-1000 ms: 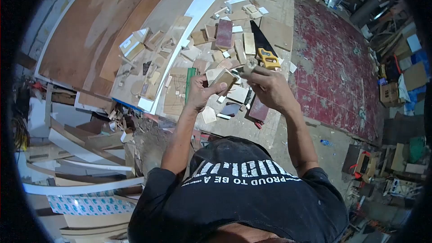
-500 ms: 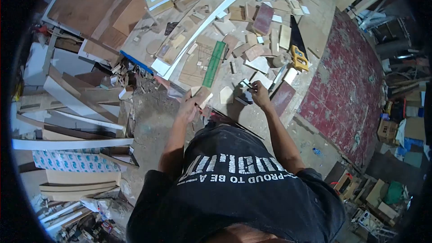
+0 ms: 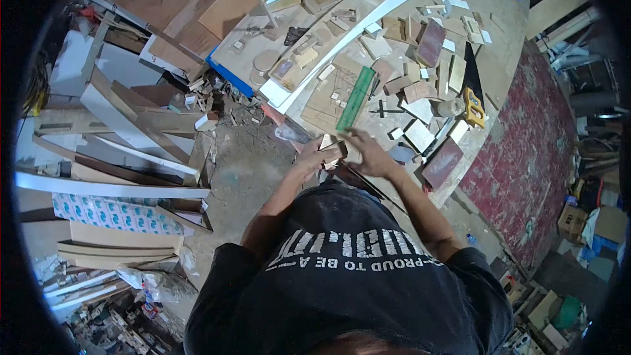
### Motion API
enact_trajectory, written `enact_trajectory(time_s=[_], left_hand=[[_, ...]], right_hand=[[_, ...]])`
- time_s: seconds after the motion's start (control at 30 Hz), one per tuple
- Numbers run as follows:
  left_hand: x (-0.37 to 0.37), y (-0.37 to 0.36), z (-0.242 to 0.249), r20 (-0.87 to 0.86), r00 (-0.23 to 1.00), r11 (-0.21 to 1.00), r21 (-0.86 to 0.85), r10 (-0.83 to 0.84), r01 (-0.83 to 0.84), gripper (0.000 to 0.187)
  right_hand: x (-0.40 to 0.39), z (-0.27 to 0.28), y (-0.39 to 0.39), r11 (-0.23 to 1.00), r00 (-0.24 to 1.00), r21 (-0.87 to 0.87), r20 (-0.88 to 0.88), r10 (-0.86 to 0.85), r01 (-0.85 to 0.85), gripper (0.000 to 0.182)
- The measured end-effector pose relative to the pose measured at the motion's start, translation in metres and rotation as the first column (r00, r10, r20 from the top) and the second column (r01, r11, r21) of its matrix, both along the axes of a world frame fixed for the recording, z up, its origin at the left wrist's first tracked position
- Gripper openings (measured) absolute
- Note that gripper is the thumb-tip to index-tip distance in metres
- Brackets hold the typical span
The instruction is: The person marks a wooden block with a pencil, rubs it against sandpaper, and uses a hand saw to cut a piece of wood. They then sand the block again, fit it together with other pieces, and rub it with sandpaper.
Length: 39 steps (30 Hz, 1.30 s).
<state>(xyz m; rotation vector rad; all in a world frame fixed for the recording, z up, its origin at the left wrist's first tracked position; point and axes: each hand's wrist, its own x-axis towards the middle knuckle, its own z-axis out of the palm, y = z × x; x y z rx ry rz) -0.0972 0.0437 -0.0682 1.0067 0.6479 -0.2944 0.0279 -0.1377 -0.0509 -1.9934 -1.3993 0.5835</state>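
My left hand (image 3: pixel 311 158) is closed around a small wooden block (image 3: pixel 333 152) at the table's near edge. My right hand (image 3: pixel 370 155) is just right of that block, fingers stretched toward it and apart from the thumb, blurred by motion; I see nothing in it. Beyond both hands lies a green ruler-like strip (image 3: pixel 355 98) on a wooden board with pencil lines (image 3: pixel 324 95). A small black cross-shaped piece (image 3: pixel 386 110) and a small white-faced block (image 3: pixel 395 133) rest to the right of the strip.
Wood offcuts (image 3: pixel 419 91) crowd the table (image 3: pixel 490 23). A yellow-handled handsaw (image 3: pixel 474 108) lies at the right, near a reddish-brown board (image 3: pixel 442 165). Long white curved strips (image 3: pixel 358 29) cross the table. Stacked panels (image 3: pixel 125 190) stand left; a worn red surface (image 3: pixel 519 164) is at right.
My right hand has moved left from the small dark-and-white piece it was holding to beside the left hand's block. The view has shifted, so the table appears farther right.
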Motion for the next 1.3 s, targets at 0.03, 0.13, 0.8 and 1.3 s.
enact_trajectory(time_s=[0.03, 0.13, 0.8, 1.3], left_hand=[[0.003, 0.001, -0.001, 0.012, 0.999, 0.999, -0.026, -0.035, 0.035, 0.041], [0.008, 0.013, -0.022, 0.037, 0.999, 0.977, -0.212, 0.009, -0.001, 0.036], [0.018, 0.057, -0.015, 0.078, 0.997, 0.933, -0.358, -0.018, 0.044, 0.037], [-0.013, 0.085, -0.025, 0.028, 0.986, 0.985, 0.052, 0.166, -0.167, 0.033]], right_hand=[[-0.013, 0.007, 0.005, 0.998, 1.000, -0.057, 0.012, 0.000, 0.000, 0.073], [-0.022, 0.013, 0.011, 0.992, 0.992, -0.026, -0.036, -0.121, 0.120, 0.065], [0.002, -0.049, -0.008, 0.699, 0.219, -0.187, -0.867, -0.449, 0.690, 0.044], [0.063, -0.155, 0.033, 0.585, 0.260, -0.173, -0.771, -0.581, 0.792, 0.036]])
